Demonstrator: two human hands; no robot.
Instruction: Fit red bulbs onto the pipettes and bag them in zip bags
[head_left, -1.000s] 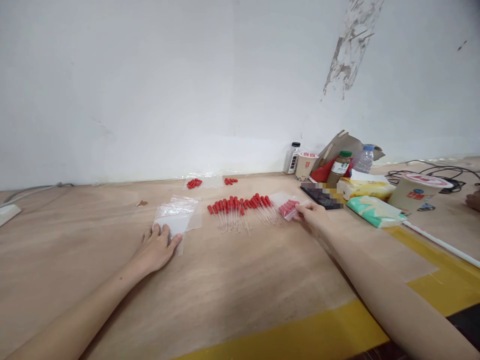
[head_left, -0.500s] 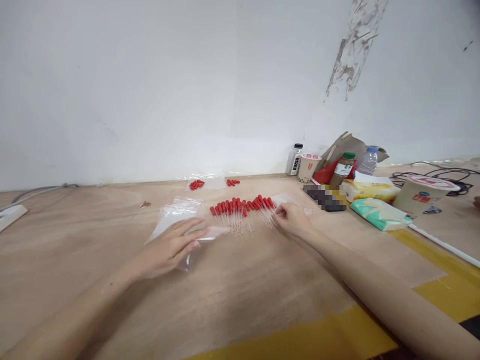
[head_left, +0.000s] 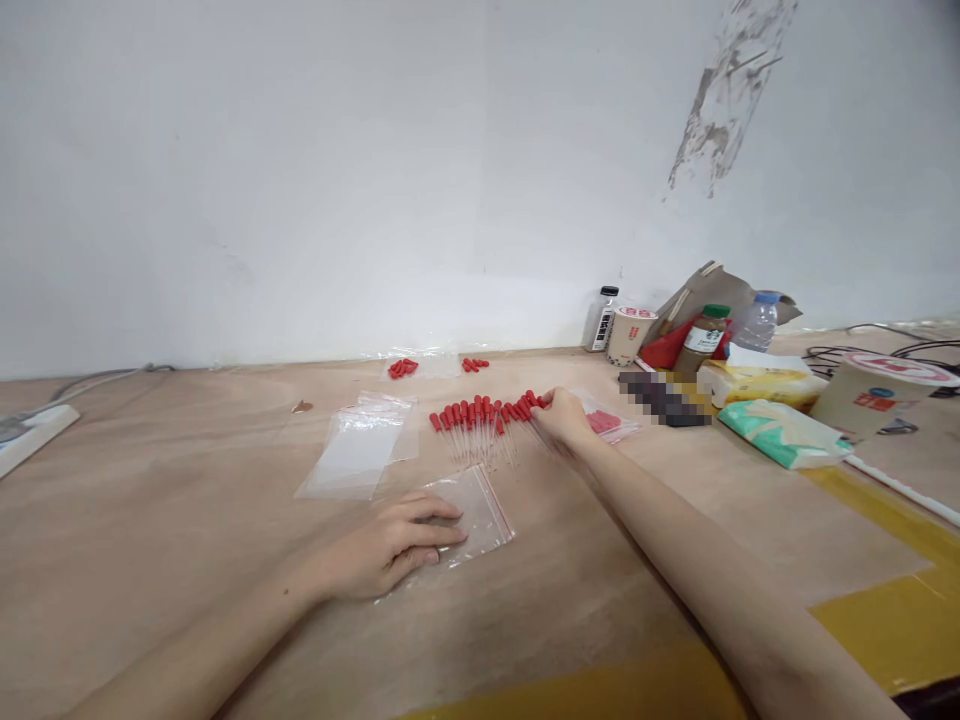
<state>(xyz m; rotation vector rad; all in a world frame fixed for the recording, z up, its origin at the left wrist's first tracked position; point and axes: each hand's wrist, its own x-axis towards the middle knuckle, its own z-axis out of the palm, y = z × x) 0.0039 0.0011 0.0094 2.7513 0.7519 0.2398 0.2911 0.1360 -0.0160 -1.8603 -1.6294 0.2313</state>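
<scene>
My left hand [head_left: 390,545] lies flat with fingers stretched on a small clear zip bag [head_left: 471,515] on the wooden table [head_left: 187,560]. My right hand [head_left: 561,420] is closed at the right end of a row of red-capped droppers [head_left: 480,418], its fingers pinched at the red caps. A filled bag of red-capped droppers [head_left: 609,424] lies just right of that hand. A stack of empty clear bags [head_left: 360,450] rests left of the row.
Loose red caps [head_left: 403,368] lie in clear bags near the wall. At the right stand bottles [head_left: 705,335], a paper cup [head_left: 628,334], tissue packs [head_left: 780,432], a dark phone [head_left: 664,400] and a large tub [head_left: 877,390]. A white power strip [head_left: 30,432] sits far left.
My left hand pulled one clear bag off the stack toward me and laid it flat. My right hand left the filled bag and moved left onto the dropper row.
</scene>
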